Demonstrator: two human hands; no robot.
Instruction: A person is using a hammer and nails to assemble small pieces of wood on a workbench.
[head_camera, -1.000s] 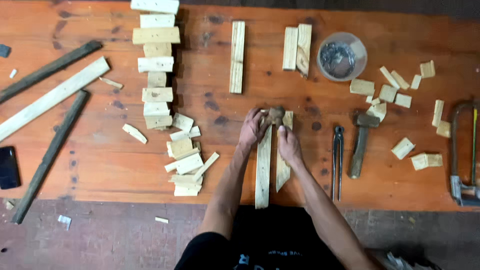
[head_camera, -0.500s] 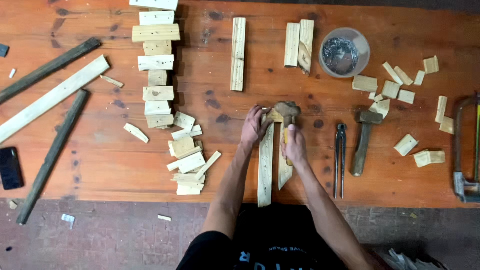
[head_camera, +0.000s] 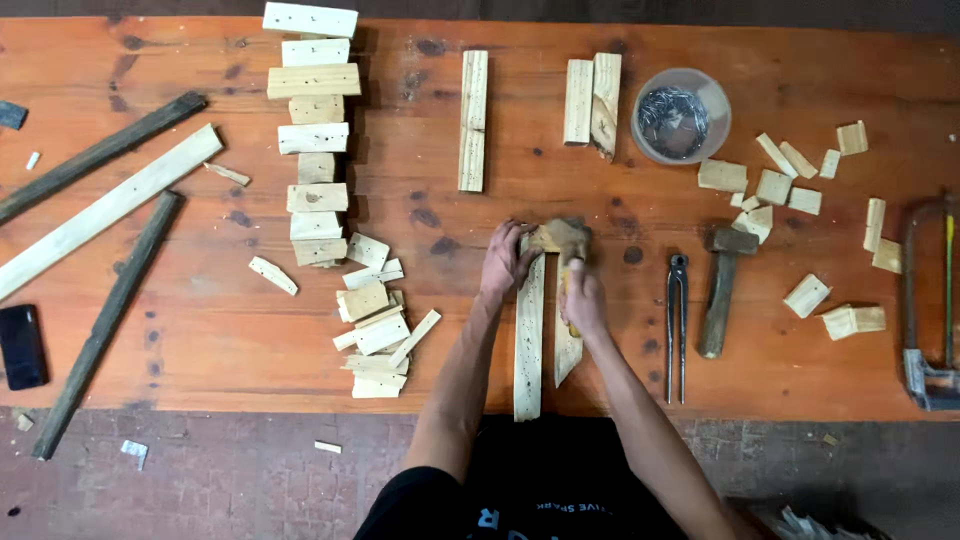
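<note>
Shifted slightly: left hand (head_camera: 507, 258) now pressing long slat (head_camera: 528, 340), right hand (head_camera: 582, 298) gripping pointed slat (head_camera: 566, 352) beside it, brown block (head_camera: 566, 238) across both tops, unfastened.

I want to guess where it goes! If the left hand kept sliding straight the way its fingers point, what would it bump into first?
The left hand points up the table and a little right, at the brown wood lump on the long strip. It would likely hit that lump first; they already look nearly touching.
</note>
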